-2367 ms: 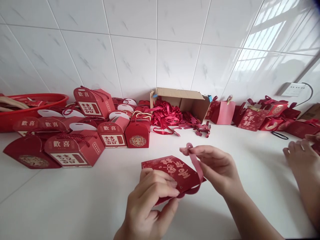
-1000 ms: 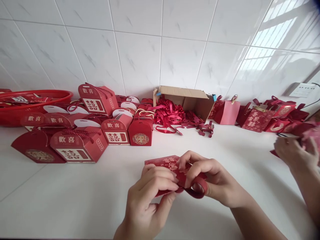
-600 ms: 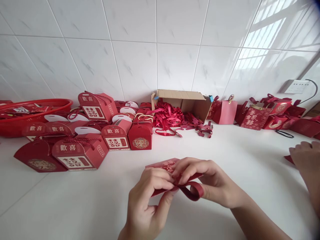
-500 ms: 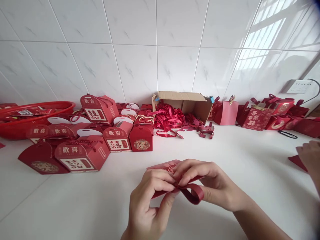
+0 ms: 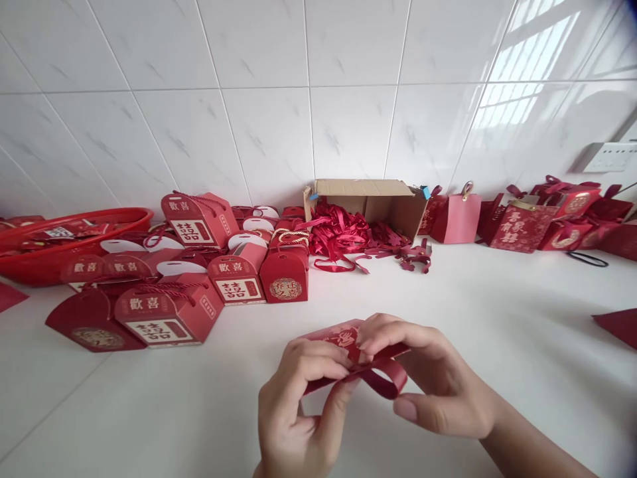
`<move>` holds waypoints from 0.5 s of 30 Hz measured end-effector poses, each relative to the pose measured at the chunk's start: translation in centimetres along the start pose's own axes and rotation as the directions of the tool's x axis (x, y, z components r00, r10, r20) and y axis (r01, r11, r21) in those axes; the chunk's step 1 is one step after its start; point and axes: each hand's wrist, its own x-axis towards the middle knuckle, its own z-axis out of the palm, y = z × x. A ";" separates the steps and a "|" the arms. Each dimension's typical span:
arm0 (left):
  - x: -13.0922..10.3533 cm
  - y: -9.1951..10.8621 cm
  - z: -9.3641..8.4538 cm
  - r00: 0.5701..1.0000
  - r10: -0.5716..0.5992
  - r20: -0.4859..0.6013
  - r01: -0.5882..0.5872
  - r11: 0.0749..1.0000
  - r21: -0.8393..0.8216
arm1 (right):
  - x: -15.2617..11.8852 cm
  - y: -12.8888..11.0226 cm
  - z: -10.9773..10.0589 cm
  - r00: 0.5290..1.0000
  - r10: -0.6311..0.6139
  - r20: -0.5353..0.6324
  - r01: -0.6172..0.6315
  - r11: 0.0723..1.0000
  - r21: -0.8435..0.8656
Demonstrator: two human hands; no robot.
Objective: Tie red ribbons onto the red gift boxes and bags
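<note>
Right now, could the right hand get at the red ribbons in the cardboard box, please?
Probably yes: the cardboard box opens toward the person and the red ribbons spill out in front, though the right hand is occupied at the held red bag.

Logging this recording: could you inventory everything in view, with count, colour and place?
Printed packet: one, red, under both hands
Ribbon loop: one, dark red, at the packet's near edge
Handled boxes: at least seven, red, left
Tub: one, red, far left
Cardboard box: one, brown, back centre
Loose ribbons: uncountable pile, red, spilling from it
Pink-fronted bag: one, back right
Gift bags: several, red, right
Cord loop: one, black, right
Cut-off pieces: two, red, one at each picture edge
Socket unit: one, white, far right
Table: one, white, beneath
Tiled wall: one, white, behind
Left hand: one, bare, gripping packet
Right hand: one, bare, fingertips at packet
</note>
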 end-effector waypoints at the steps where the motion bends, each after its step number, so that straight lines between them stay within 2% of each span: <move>1: 0.0 0.1 0.1 1.000 -0.004 -0.008 0.004 1.000 0.002 | 0.0 0.0 0.0 1.000 -0.012 -0.002 0.011 1.000 -0.010; 7: 0.2 0.3 -0.1 1.000 0.003 -0.027 -0.002 0.999 0.036 | 0.2 0.1 0.1 1.000 -0.018 -0.010 0.018 1.000 -0.008; 9: 0.4 0.4 -0.6 1.000 0.012 0.004 -0.012 0.995 0.101 | 0.2 0.1 0.2 1.000 -0.008 -0.005 0.008 1.000 0.022; 12: 0.7 0.5 -1.3 0.994 0.073 0.087 -0.088 0.977 0.193 | 0.3 0.0 0.4 1.000 0.012 0.012 -0.013 0.999 0.046; 15: 0.9 0.6 -1.7 0.988 0.098 0.117 -0.122 0.968 0.217 | 0.3 -0.1 0.6 1.000 0.016 0.013 -0.017 0.998 0.054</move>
